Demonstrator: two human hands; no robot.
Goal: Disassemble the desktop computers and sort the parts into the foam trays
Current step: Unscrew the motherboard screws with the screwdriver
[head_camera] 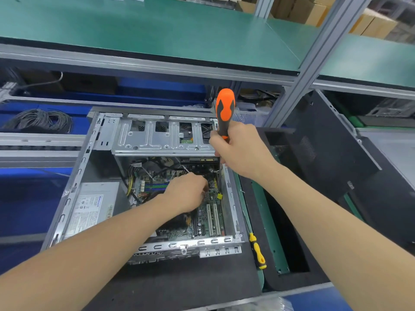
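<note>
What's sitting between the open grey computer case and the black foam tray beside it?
In the head view, a yellow-and-black-handled screwdriver lies there, along the right wall of the open grey metal computer case, beside the black foam tray.

Above the right fingers [214,141] the screwdriver handle [225,108] is orange with black patches. Beneath the left fingers [200,182] the motherboard [203,213] is green, the case [74,187] silver-grey, the foam [179,281] black.
</note>
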